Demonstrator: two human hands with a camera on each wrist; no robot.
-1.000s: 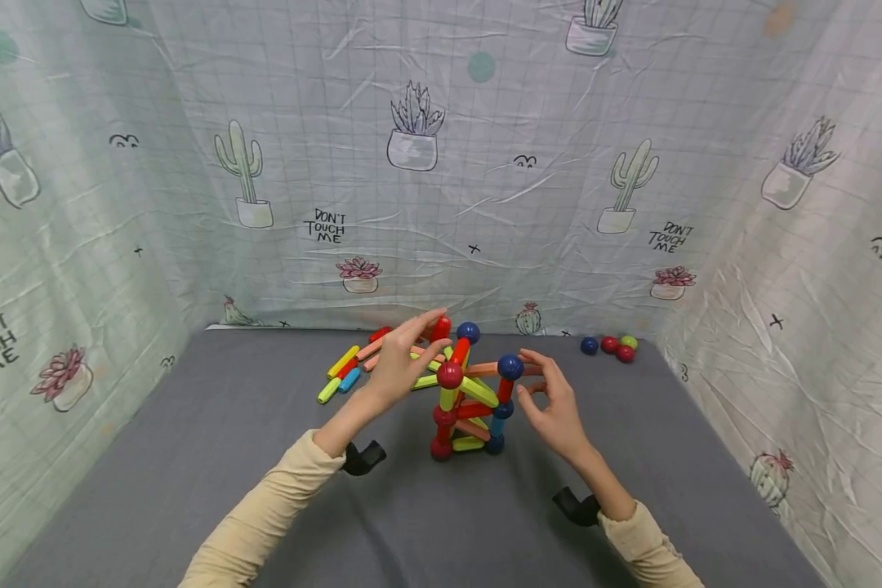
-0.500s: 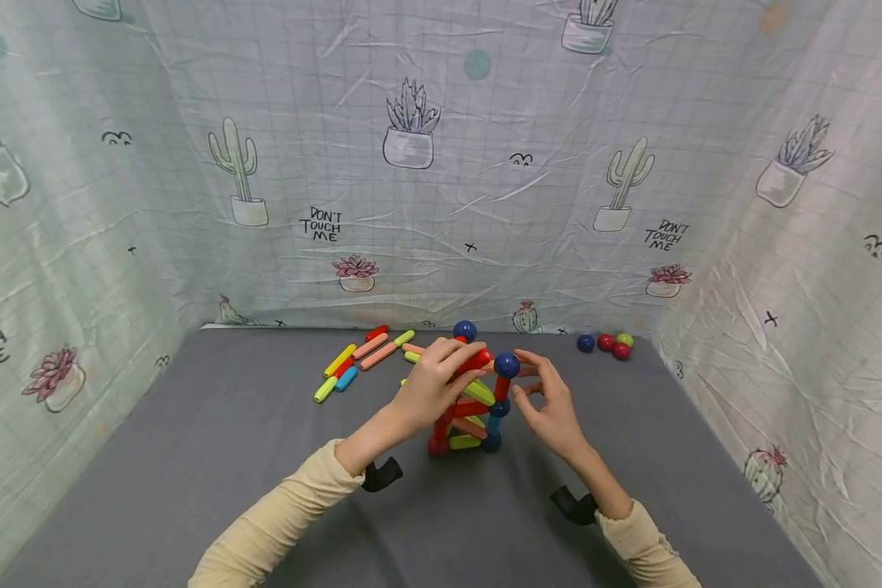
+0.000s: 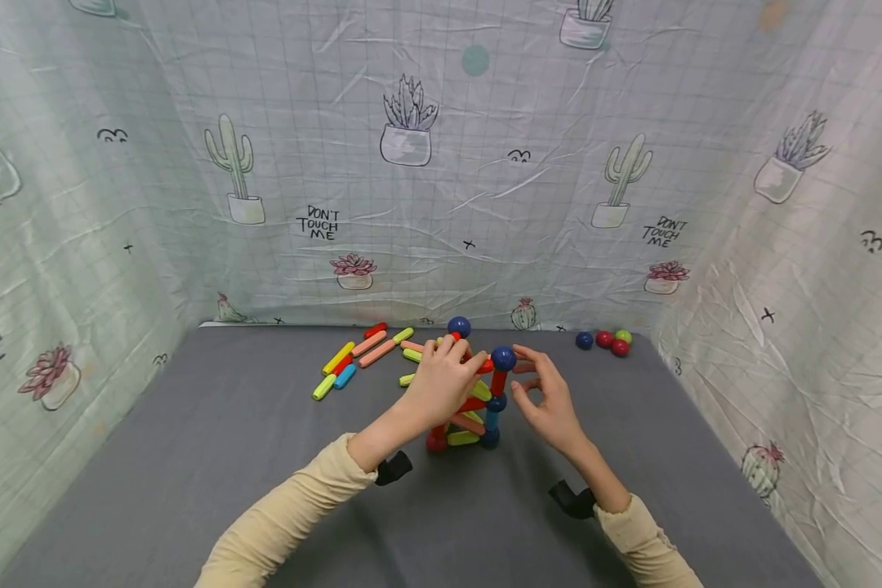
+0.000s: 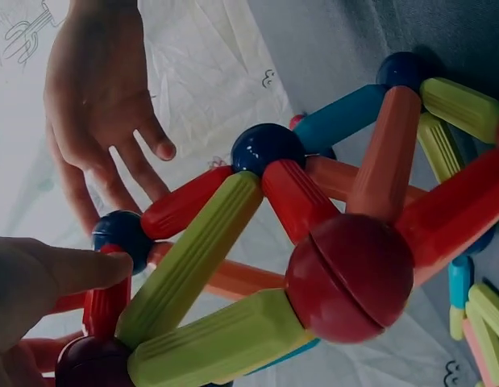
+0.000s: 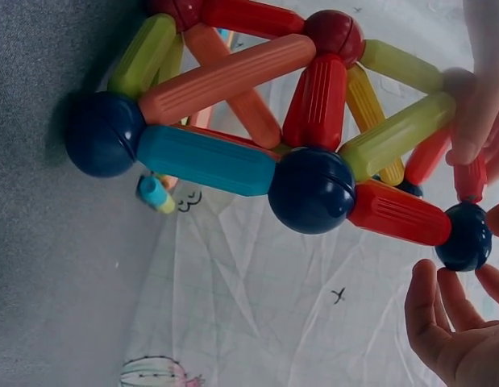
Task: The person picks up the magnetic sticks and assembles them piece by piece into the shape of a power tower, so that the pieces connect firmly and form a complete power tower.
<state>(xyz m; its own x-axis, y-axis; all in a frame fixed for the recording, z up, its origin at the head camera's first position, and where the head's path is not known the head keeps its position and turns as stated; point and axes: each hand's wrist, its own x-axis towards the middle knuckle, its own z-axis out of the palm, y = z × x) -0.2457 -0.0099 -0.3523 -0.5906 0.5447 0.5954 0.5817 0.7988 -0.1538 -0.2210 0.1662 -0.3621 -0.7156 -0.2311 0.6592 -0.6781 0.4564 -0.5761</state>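
Note:
A tower of magnetic rods and balls (image 3: 464,422) stands at mid-table, rods coloured red, lime, salmon and blue. My left hand (image 3: 444,377) reaches over its top and covers part of it in the head view. Between left thumb and fingers I pinch a short red magnetic rod (image 4: 106,302), which spans from a dark red ball (image 4: 92,363) to the top blue ball (image 4: 122,239). My right hand (image 3: 551,402) is at the right side of that ball, loosely bent fingertips (image 5: 425,278) right at its surface. The right thumb stays apart from it.
Loose rods (image 3: 373,353) in several colours lie at the back left, some behind the tower. A blue ball (image 3: 584,340), two red balls (image 3: 604,339) and a green ball (image 3: 623,336) sit at the back right. A printed curtain (image 3: 441,204) closes off the table's back and sides.
My left hand has moved right and down with the red rod, tipping it from upright to lying across the tower's top, up to the blue ball. The right hand has stayed nearly in place.

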